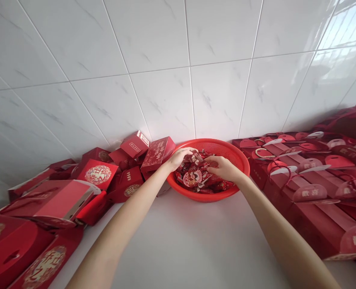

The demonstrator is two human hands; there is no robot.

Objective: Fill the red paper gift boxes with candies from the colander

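Both of my hands are inside a round red plastic basket (pixel 241 158) filled with small red-wrapped candies (pixel 193 178). My left hand (pixel 179 158), at the basket's left side, has its fingers closed on the edge of a shiny red candy packet (pixel 197 157). From the right, my right hand (pixel 222 167) reaches over the candies, thumb and forefinger apart, with the fingertips close to the same packet. Whether they touch it I cannot tell. The undersides of the fingers are partly hidden.
Red gift boxes (pixel 66 200) with gold emblems lie jumbled on the left, one box (pixel 158 154) standing against the basket. On the right, rows of red boxes (pixel 313 192) with rope handles sit close together. A white tiled wall (pixel 166 100) rises behind the pale tabletop (pixel 196 241).
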